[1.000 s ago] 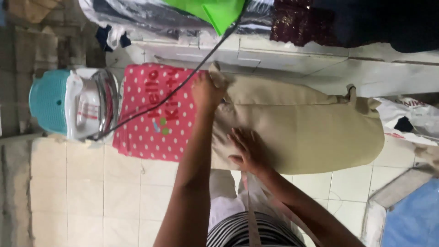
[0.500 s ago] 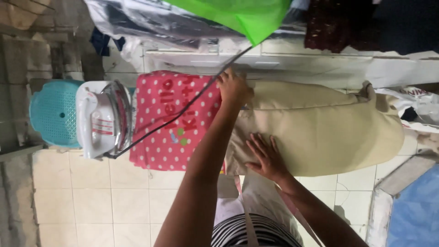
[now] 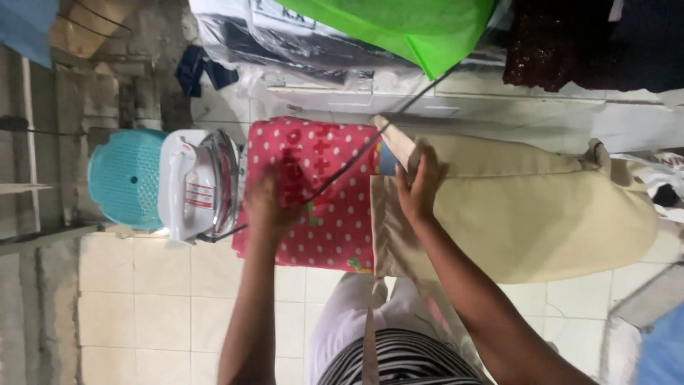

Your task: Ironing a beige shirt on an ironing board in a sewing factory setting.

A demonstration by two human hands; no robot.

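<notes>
A beige cloth (image 3: 527, 214) lies on an ironing board with a pink, white-dotted cover (image 3: 335, 228). My right hand (image 3: 420, 187) rests flat on the cloth's left edge with its fingers spread, next to a folded corner. My left hand (image 3: 269, 203) is blurred and hovers over the pink cover just right of a white iron (image 3: 196, 184); nothing shows in it. The iron stands on its heel at the board's left end. Its dark cord (image 3: 356, 160) runs across the cover and up to the right.
A turquoise plastic stool (image 3: 127, 178) stands left of the iron. A green bag (image 3: 413, 25), plastic-wrapped goods and dark clothes hang along the top. White tiled floor (image 3: 142, 306) lies below the board. A white ledge (image 3: 499, 114) runs behind it.
My left hand has left the cloth's edge and moved left across the pink cover toward the iron. My right hand has shifted up to the cloth's left edge. The view moved closer.
</notes>
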